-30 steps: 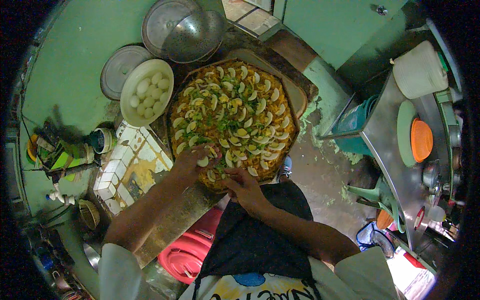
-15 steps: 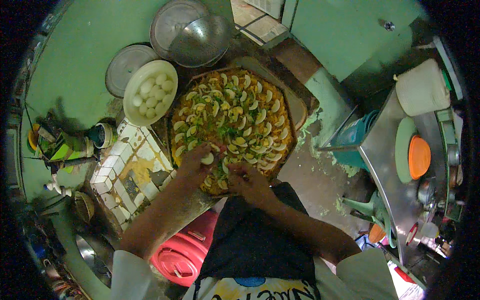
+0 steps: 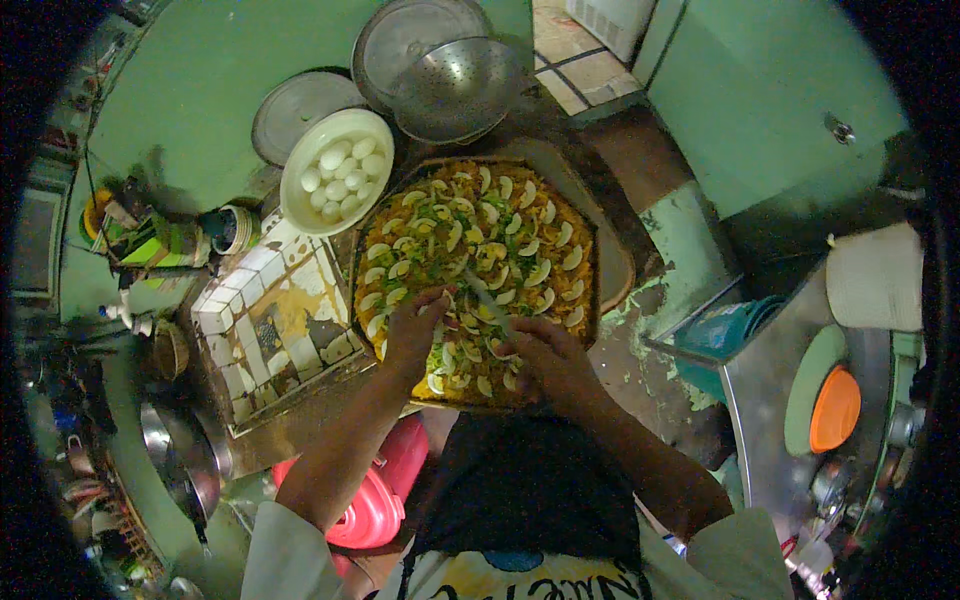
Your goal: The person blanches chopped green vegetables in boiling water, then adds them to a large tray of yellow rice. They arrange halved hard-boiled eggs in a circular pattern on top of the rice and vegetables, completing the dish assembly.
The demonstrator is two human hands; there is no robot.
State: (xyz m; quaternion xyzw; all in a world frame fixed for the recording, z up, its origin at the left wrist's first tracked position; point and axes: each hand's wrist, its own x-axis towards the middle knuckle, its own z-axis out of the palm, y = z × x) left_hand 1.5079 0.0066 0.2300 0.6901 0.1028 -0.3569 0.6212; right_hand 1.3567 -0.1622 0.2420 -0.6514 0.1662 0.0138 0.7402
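Note:
A large polygonal tray (image 3: 598, 318) holds an orange-yellow dish (image 3: 556, 282) strewn with chopped green herbs and many white boiled-egg slices (image 3: 540, 272). Over its near left part is my left hand (image 3: 408, 328), its fingers pinched round a boiled egg piece (image 3: 443, 300) that is mostly hidden. My right hand (image 3: 552, 356) is closed on the handle of a knife (image 3: 487, 297), whose blade points up and left toward the left hand's fingertips. Whole peeled eggs (image 3: 345, 180) sit in a pale oval bowl (image 3: 290, 205) beyond the tray, to the left.
A metal colander (image 3: 460, 90) and round metal lids (image 3: 300, 115) lean at the back. A tiled ledge (image 3: 265, 330) adjoins the tray on the left. Below it stands a red lidded bucket (image 3: 370, 510). To the right, a metal table (image 3: 760, 400) holds an orange plate (image 3: 835, 410).
The view has shifted, so the scene sits further right and lower. My hands have parted slightly, and the knife blade now shows between them. The egg in my left hand shows less.

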